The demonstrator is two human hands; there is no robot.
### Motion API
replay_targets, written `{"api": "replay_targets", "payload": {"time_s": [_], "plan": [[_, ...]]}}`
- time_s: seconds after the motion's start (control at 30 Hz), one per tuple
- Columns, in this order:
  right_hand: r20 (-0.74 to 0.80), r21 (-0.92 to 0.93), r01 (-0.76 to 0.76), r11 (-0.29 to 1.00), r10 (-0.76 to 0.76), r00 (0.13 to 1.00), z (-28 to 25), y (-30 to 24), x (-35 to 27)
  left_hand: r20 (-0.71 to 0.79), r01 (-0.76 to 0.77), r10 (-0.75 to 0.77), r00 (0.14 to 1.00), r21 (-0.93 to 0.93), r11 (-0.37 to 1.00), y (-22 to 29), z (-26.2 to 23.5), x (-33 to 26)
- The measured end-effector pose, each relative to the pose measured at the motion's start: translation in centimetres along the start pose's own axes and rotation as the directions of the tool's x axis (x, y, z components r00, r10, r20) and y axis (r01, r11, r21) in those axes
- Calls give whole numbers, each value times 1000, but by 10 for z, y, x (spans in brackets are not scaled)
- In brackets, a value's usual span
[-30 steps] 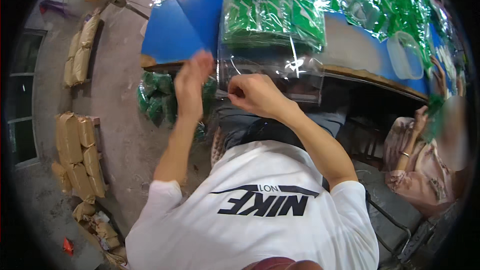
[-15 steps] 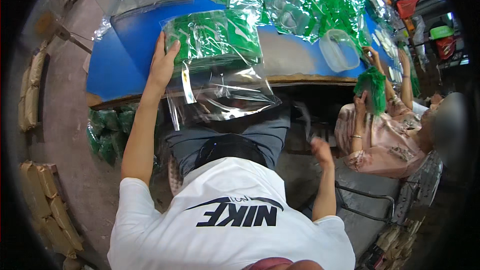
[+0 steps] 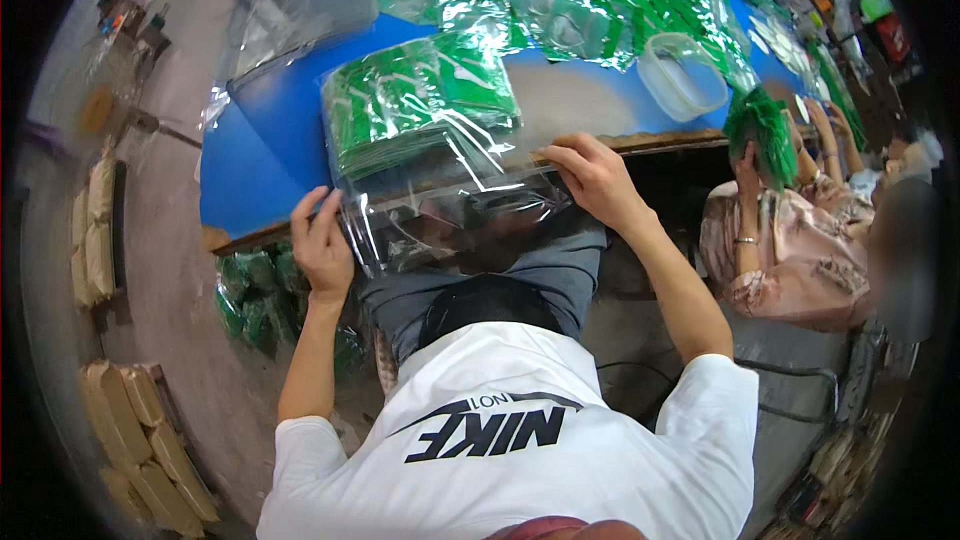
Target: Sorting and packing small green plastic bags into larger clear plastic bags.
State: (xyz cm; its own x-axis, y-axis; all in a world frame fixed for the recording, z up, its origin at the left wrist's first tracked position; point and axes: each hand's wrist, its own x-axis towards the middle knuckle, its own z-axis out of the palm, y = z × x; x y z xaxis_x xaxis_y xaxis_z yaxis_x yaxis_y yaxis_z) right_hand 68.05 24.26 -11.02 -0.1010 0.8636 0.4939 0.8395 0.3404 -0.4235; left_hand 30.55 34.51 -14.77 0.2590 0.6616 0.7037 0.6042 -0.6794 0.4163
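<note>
A clear plastic bag (image 3: 450, 202) lies in front of me, with a flat stack of green packets (image 3: 420, 105) in its far part on the table. The bag's clear, loose end hangs over the near table edge, above my lap. Beside its left edge is my left hand (image 3: 324, 248), fingers bent and apart; whether they touch the film is unclear. My right hand (image 3: 594, 180) is at the bag's right side by the table edge, thumb and fingertips pinched on the film.
The blue table (image 3: 255, 175) holds a heap of shiny green packets (image 3: 600, 0), a clear plastic tub (image 3: 682, 78) and a pile of clear bags (image 3: 300, 15). At right, a co-worker (image 3: 790, 250) holds a green bundle (image 3: 762, 135). Wrapped brown bundles (image 3: 150, 440) lie on the floor at left.
My left hand has come off the stack, down to the bag's near left edge. My right hand has swung up from my right side to the bag.
</note>
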Motion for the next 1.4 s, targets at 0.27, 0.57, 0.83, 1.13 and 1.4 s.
{"api": "replay_targets", "payload": {"time_s": [0.27,0.57,0.83,1.13,1.4], "plan": [[161,-110,281,953,-262,952,9,6,16,92,-171,176,980,-59,983,-1,-8,-3],[-268,196,109,974,-54,962,9,16,72,97,134,-111,989,-271,953,-1,-23,73],[-501,372,98,923,111,858,-44,8,216,22,184,-225,974,-658,730,-24,-45,257],[-328,601,88,794,144,934,-30,-20,185,103,302,-324,940,-690,657,-31,-42,206],[-306,674,57,736,209,929,19,2,182,140,379,-469,872,-800,465,-42,-20,199]]}}
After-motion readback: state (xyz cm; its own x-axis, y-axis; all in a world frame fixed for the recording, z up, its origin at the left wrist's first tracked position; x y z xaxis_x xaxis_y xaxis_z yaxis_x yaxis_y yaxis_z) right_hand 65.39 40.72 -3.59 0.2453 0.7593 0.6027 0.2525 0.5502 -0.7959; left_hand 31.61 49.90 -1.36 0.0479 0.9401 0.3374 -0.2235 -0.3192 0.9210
